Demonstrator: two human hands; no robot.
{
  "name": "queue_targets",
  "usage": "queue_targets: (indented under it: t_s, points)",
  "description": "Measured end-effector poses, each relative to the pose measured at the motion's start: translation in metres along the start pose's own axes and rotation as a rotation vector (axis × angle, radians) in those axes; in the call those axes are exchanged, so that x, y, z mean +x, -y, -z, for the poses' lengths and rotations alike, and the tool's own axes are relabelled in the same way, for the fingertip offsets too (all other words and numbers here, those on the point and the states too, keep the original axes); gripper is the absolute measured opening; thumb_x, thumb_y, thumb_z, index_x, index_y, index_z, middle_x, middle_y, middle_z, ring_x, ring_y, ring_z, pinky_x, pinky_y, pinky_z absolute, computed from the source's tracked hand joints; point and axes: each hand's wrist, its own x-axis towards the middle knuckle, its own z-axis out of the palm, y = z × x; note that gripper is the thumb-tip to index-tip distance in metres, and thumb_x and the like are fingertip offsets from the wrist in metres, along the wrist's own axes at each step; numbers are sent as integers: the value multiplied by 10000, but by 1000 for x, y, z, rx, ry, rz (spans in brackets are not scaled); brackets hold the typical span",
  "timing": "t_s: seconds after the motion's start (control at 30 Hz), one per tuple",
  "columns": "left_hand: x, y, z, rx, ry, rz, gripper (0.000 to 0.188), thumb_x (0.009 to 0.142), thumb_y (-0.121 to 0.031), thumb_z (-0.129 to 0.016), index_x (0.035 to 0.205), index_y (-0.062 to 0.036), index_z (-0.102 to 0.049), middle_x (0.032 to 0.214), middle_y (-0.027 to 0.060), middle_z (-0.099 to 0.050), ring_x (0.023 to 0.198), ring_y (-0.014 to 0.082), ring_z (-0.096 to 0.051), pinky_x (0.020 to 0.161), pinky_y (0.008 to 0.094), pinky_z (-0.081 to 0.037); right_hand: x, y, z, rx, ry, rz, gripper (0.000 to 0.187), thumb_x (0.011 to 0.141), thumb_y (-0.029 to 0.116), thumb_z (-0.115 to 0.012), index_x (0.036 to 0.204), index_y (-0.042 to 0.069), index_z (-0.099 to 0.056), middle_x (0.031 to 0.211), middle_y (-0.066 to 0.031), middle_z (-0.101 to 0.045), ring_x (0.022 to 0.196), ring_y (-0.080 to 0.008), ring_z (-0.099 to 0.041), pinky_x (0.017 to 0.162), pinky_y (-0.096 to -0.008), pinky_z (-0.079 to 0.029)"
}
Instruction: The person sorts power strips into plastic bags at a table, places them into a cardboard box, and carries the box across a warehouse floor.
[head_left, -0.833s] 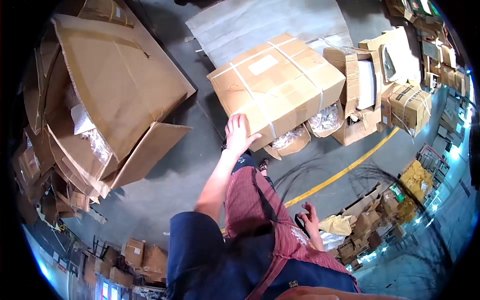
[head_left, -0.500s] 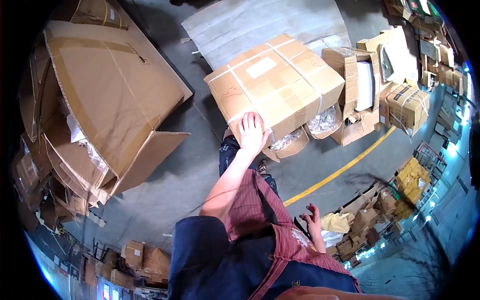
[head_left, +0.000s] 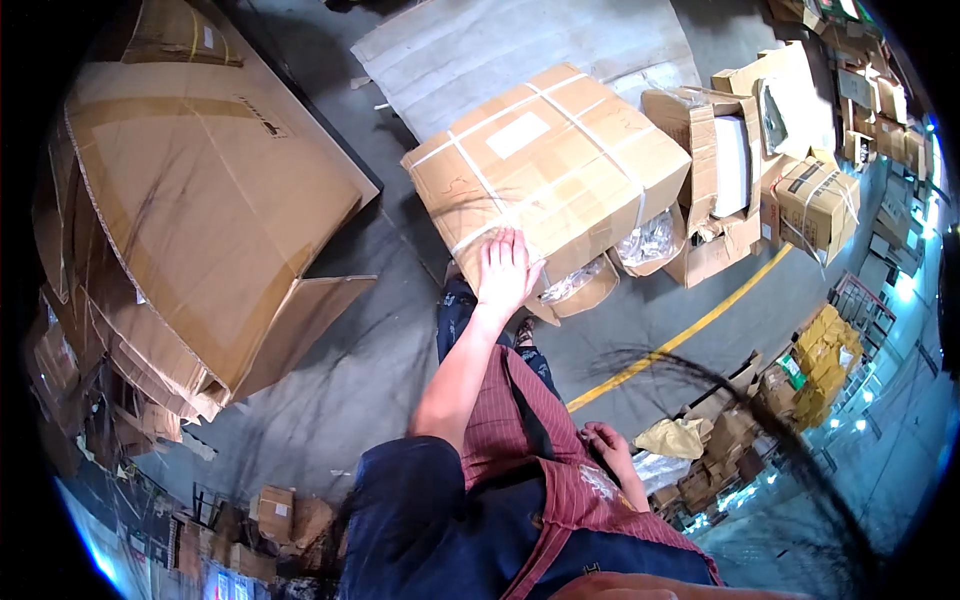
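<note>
Cardboard box [head_left: 545, 175], strapped, at twelve o'clock; left hand [head_left: 503, 268] flat on its near edge, fingers together. Right hand [head_left: 607, 444] loosely curled at her side. Grey concrete floor [head_left: 380, 350], warehouse clutter around.

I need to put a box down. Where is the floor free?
Free: grey floor between the flattened cardboard stack and the strapped box under the left hand. Crowded: open cartons to the right.

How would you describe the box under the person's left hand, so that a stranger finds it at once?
Start at the yellow floor line and look up-left to the cluster of cartons. The strapped cardboard box is the largest closed one there, with the left hand flat on its near edge. Unlike the open cartons beside it, it carries crossed white straps and a white label.
</note>
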Motion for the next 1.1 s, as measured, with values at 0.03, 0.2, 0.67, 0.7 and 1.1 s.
queue_targets:
  t_s: [0.03, 0.2, 0.67, 0.7, 1.1]
  points:
    - [0, 1, -1, 2, 3, 1, 706, 874, -411, -649, 1350, 69, -445, 1324, 226, -505, 1285, 360, -434, 1091, 507, -308, 0, -3, 1, 1, 3, -2, 282, 961, 143, -592, 1199, -8, -595, 1086, -97, -688, 1041, -167, -636, 936, -294, -474]
    - [5, -4, 5, -66, 50, 64, 695, 860, -429, -660, 1328, 48, -470, 1307, 210, -516, 1257, 353, -452, 1097, 499, -301, 2, 8, -1, 95, -51, -113, 279, 980, 133, -578, 1212, -21, -584, 1082, -76, -677, 1021, -148, -632, 926, -282, -481]
    - [2, 9, -9, 73, 31, -69, 690, 902, -436, -617, 1307, 107, -484, 1301, 298, -534, 1266, 409, -484, 1065, 515, -365, 2, 24, -4, 88, -112, -105, 305, 985, 149, -578, 1221, -45, -577, 1082, -117, -674, 1013, -189, -654, 875, -312, -531]
    - [4, 12, -8, 96, 43, -69, 686, 907, -438, -612, 1304, 108, -487, 1305, 303, -532, 1275, 415, -479, 1067, 517, -364, 2, 21, -4, 90, -113, -104, 305, 985, 149, -578, 1221, -45, -577, 1082, -117, -674, 1013, -189, -654, 875, -312, -531]
    - [92, 52, 81, -211, 141, 92, 463, 916, -415, -601, 1039, 31, -619, 1011, 235, -660, 953, 391, -641, 885, 450, -497, 13, -25, -17, 74, -22, -10, 287, 975, 156, -576, 1200, -22, -595, 1053, -79, -697, 995, -143, -636, 894, -280, -493]
